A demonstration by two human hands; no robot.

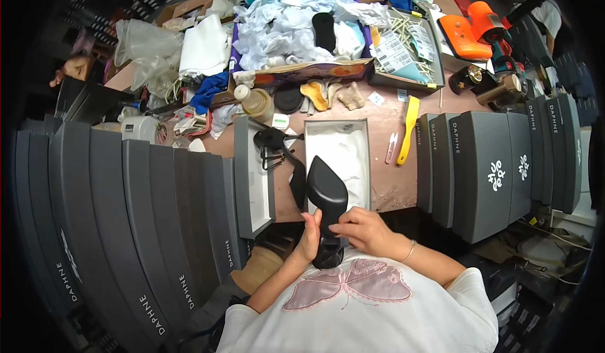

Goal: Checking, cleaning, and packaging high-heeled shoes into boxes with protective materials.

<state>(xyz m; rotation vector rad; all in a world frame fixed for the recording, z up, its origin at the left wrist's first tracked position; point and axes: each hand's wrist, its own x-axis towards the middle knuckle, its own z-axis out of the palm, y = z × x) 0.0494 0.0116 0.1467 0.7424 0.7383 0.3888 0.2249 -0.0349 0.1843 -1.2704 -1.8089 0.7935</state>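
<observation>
In the head view, our right hand [365, 230] pinches a black pointed-toe shoe [328, 192], near us, sole up; whether our left hand [309, 239] grips or props it, we cannot tell. Seemingly midway: its strappy mate [272, 140] lies outside the open shoebox [367, 135], unpacked. White lettering marks grey shoeboxes [482, 164] right.

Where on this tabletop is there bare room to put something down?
The tabletop is mostly bare right of the central open shoe box, nearer than the thread snips and yellow tool, left of the right-hand gray boxes. The back is crowded around the tissue-filled box.
</observation>
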